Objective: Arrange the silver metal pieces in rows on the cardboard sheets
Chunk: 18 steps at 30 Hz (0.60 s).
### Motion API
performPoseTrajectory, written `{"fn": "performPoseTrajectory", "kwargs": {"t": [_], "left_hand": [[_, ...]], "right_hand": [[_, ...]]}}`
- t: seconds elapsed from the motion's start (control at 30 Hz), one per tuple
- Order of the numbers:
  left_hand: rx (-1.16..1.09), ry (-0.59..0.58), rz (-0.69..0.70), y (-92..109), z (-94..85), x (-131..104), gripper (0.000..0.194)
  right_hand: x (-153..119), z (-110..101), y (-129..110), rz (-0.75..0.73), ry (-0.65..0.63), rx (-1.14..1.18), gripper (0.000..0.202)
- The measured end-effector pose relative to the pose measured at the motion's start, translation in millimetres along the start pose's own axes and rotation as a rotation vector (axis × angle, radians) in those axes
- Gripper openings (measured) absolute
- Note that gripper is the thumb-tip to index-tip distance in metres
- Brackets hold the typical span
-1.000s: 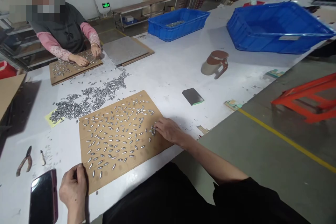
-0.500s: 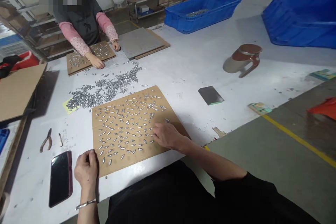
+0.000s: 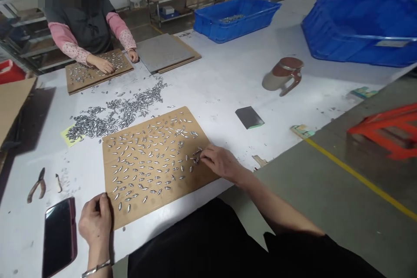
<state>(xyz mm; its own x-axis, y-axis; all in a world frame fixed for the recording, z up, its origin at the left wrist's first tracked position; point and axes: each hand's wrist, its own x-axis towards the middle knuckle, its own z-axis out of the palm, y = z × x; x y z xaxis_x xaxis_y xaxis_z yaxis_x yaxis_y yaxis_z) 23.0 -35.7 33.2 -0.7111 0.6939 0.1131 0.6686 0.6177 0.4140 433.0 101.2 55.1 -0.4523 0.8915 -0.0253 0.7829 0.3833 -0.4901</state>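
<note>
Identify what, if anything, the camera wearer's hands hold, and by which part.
Left hand touches the left edge of the cardboard; right hand is at metal pieces. Whether either grips is unclear.

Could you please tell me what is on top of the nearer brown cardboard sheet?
Many small silvery pointed pieces lie spread over the cardboard sheet. The right hand covers part of its right edge, so whatever lies beneath it there cannot be seen.
</note>
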Motion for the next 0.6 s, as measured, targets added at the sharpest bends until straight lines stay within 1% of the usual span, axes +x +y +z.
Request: {"fn": "performPoseTrajectory", "kwargs": {"t": [0.07, 0.13, 0.2, 0.3, 0.4, 0.53, 0.6], "left_hand": [[0.001, -0.013, -0.006, 1, -0.6, 1, 0.035], [0.002, -0.019, -0.010, 2, -1.6, 1, 0.036], [0.007, -0.015, -0.017, 4, -2.6, 1, 0.036], [0.013, -0.011, -0.019, 5, -3.8, 0, 0.036], [0.010, -0.010, -0.019, 4, -3.9, 0, 0.036], [0.013, -0.009, -0.014, 1, -2.2, 1, 0.036], [0.020, -0.015, -0.013, 0, -1.2, 2, 0.037]], "right_hand": [[-5, 5, 0, -0.076, -0.020, 0.003, 0.015], [-5, 14, -4, -0.111, -0.005, -0.025, 0.012], [-2, 24, -9, -0.085, 0.021, -0.090, 0.010], [2, 32, -13, -0.025, 0.033, -0.187, 0.013], [-1, 32, -14, 0.008, 0.026, -0.193, 0.016], [-13, 24, -14, 0.089, -0.058, -0.059, 0.013], [-15, 20, -14, 0.131, -0.064, 0.005, 0.011]]}}
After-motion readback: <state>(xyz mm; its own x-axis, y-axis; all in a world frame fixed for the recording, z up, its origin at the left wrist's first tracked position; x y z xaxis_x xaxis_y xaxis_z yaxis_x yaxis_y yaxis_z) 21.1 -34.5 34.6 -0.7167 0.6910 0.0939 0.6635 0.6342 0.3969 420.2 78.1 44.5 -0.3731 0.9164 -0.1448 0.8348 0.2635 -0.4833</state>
